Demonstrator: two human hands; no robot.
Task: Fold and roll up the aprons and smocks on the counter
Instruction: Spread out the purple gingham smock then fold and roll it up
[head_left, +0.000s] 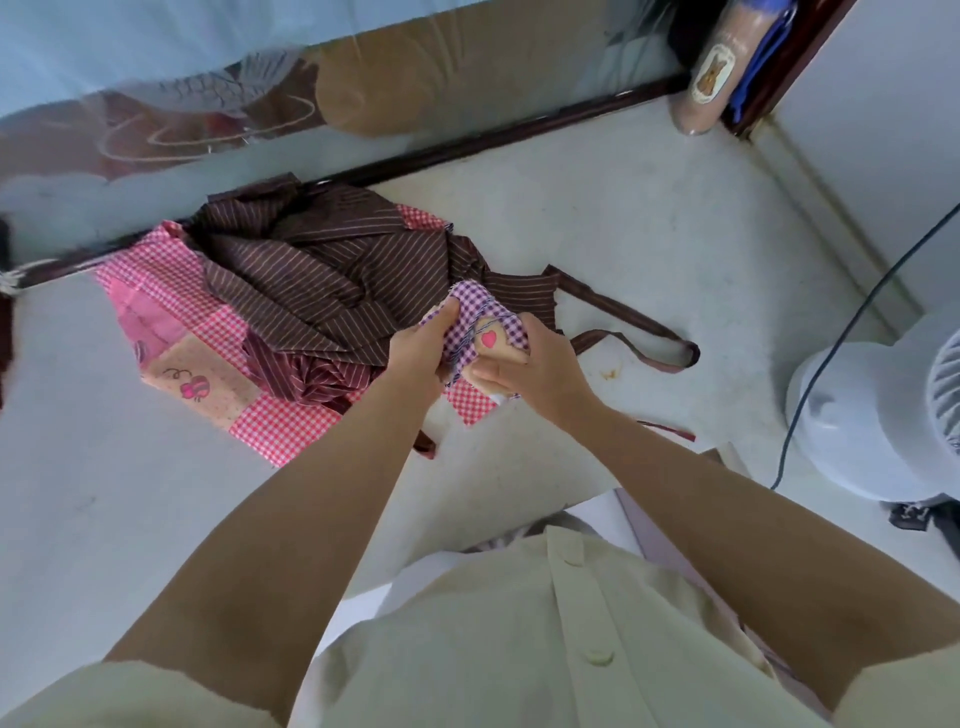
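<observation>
Pale worktop (649, 249) beside a patterned glass panel | left hand (423, 348) and right hand (530, 366) both clamped on a rolled purple gingham apron (480, 317); brown striped apron (311, 291) heaped just behind, over pink gingham smock (171, 322)

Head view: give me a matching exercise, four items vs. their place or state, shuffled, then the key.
Items:
1. purple gingham roll
2. brown striped apron
3. pink gingham smock
4. white fan

Places or states:
A. flat on the counter, under another garment
B. at the right edge, standing
C. gripped in both hands
D. crumpled in a heap

Pairs: 1-C, 2-D, 3-A, 4-B
</observation>
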